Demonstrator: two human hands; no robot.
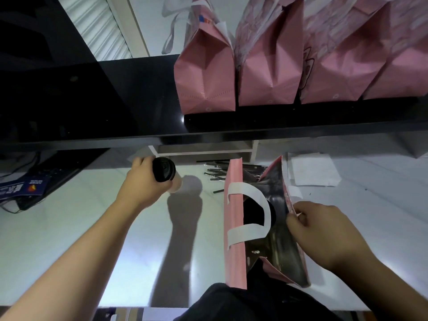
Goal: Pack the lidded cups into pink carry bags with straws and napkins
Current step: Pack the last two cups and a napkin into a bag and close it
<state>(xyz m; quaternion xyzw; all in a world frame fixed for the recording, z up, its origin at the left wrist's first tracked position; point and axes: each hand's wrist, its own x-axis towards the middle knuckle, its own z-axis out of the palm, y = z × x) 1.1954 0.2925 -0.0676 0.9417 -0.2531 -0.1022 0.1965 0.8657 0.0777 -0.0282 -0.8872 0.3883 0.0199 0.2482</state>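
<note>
No text can be read with certainty anywhere in the view. White characters and a small round orange-and-red logo are printed on a blue card (pixel 25 185) lying at nine o'clock on the bench (pixel 69 239), but they are too blurred to be made out. A small blue-and-orange mark is seen on the pink carry bag (pixel 205 72) at twelve o'clock on the black shelf (pixel 115 93); its letters cannot be told. A dark outlined print is carried on the side of another bag (pixel 308 63) at one o'clock, and it is mostly hidden.
</note>
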